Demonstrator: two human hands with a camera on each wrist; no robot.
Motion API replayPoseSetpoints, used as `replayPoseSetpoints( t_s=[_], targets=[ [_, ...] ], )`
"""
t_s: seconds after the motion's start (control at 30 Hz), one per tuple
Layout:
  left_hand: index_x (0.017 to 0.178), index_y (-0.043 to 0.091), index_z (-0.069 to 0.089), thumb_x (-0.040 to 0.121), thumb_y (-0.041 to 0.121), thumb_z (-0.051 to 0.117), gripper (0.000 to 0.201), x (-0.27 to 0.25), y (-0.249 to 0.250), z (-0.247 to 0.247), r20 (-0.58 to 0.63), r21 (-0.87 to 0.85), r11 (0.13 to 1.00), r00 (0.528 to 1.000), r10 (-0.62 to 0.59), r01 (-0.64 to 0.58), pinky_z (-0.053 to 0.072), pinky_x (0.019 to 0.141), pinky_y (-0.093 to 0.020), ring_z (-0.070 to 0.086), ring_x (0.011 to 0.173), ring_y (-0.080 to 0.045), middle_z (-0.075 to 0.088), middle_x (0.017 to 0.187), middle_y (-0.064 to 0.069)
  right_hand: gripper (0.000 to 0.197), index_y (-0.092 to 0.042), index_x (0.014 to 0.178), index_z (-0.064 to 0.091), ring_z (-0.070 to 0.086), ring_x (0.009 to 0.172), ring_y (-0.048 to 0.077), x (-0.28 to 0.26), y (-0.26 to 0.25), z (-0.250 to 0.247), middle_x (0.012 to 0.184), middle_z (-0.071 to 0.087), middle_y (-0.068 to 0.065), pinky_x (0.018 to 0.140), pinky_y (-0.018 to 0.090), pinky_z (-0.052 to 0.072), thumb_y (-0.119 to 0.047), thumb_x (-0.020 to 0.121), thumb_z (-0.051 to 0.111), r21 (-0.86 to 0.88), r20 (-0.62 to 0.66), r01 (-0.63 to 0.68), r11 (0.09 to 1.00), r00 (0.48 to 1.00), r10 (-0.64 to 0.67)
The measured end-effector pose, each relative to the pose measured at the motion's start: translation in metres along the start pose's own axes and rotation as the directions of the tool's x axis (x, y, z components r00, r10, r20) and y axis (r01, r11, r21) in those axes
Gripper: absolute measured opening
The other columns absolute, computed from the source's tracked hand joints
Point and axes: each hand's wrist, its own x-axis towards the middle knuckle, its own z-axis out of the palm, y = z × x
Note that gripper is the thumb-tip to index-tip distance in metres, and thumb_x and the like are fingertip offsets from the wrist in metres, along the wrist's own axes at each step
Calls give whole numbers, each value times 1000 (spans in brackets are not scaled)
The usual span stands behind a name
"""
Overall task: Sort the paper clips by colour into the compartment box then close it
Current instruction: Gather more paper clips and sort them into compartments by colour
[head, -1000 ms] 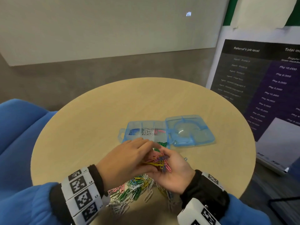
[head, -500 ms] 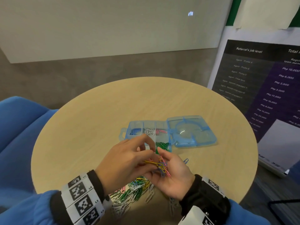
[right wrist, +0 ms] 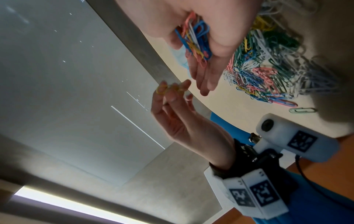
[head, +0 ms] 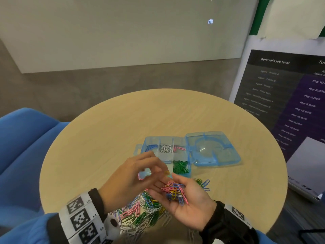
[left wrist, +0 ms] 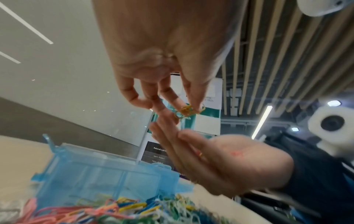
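Observation:
The clear blue compartment box (head: 165, 160) lies open on the round table, its lid (head: 212, 148) flat to the right. Its compartments hold blue clips (head: 151, 147), white clips (head: 167, 148), pink clips (head: 180, 148) and green clips (head: 181, 166). My left hand (head: 163, 170) pinches a few yellow clips (left wrist: 188, 110) between thumb and fingertips, just in front of the box's near edge. My right hand (head: 193, 208) lies palm up beside it, fingers nearly straight, carrying a mixed bunch of clips (head: 175, 191). A large unsorted pile (head: 140, 212) sits under both hands.
A few loose clips (head: 204, 184) lie on the table (head: 105, 138) right of my right hand. A blue seat (head: 22, 141) stands to the left, and a printed banner (head: 281, 95) leans beyond the table's right edge.
My left hand has drawn yellow clips out of the bunch in my right palm and lifted them toward the box. The right hand has stayed put.

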Motion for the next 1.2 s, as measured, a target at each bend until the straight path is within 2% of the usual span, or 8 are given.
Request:
replayPoseSetpoints(
  t_s=[0.27,0.43,0.5,0.57,0.7,0.83,0.97,1.2],
  targets=[
    [87,25,69,89,18,69,7,26,-24,-17,-185,4,982,966,-183,187,41,58,-10,65,67,-10,67,74,10,55,18,120,53,68,92,47,5,-5,-4,120,60,35,77,56,51,-30,105,30,73,-59,50,996,997,-46],
    [87,30,73,91,33,66,8,36,-41,-14,-95,175,944,959,-268,281,49,68,-23,61,73,-4,67,84,15,59,18,121,52,69,88,47,3,-10,-3,120,60,35,76,56,51,-33,105,28,79,-49,69,994,997,-66],
    [95,32,75,92,48,53,28,37,-43,-11,-10,252,922,954,-301,293,49,73,-30,60,81,-3,67,93,15,60,19,120,53,69,88,47,0,-12,-2,120,60,35,76,56,51,-33,105,27,66,-47,77,995,996,-74],
    [101,33,74,90,56,40,42,36,-39,-8,24,291,922,962,-273,255,48,76,-32,60,90,-4,65,103,16,63,18,117,54,69,90,46,-2,-13,-1,119,60,35,77,55,51,-37,104,27,42,-52,88,995,995,-85],
    [103,36,73,93,55,50,31,30,-22,-1,82,205,975,992,-99,80,48,82,-30,58,94,0,60,103,20,76,18,111,62,64,104,44,0,-13,-4,121,60,34,81,57,51,-48,102,28,28,-56,104,994,993,-102],
    [109,42,67,91,56,53,27,23,-7,8,161,236,969,986,32,-70,48,82,-33,53,98,5,56,104,21,78,14,98,65,71,73,37,-5,-12,0,99,67,30,75,51,56,-54,100,28,32,-14,115,993,993,-115],
    [107,42,65,90,57,49,28,26,1,18,188,269,959,981,37,-88,47,81,-36,50,98,2,55,103,19,76,9,86,68,67,63,28,-6,-7,4,81,66,21,70,39,59,-54,100,29,33,-21,124,992,992,-123],
    [89,30,70,88,41,65,12,29,8,21,125,40,999,992,15,-21,50,75,-32,61,85,-7,63,90,12,79,12,81,72,70,72,31,-6,-7,3,89,68,24,73,44,59,-52,100,30,-42,-49,148,988,988,-150]
  ],
)
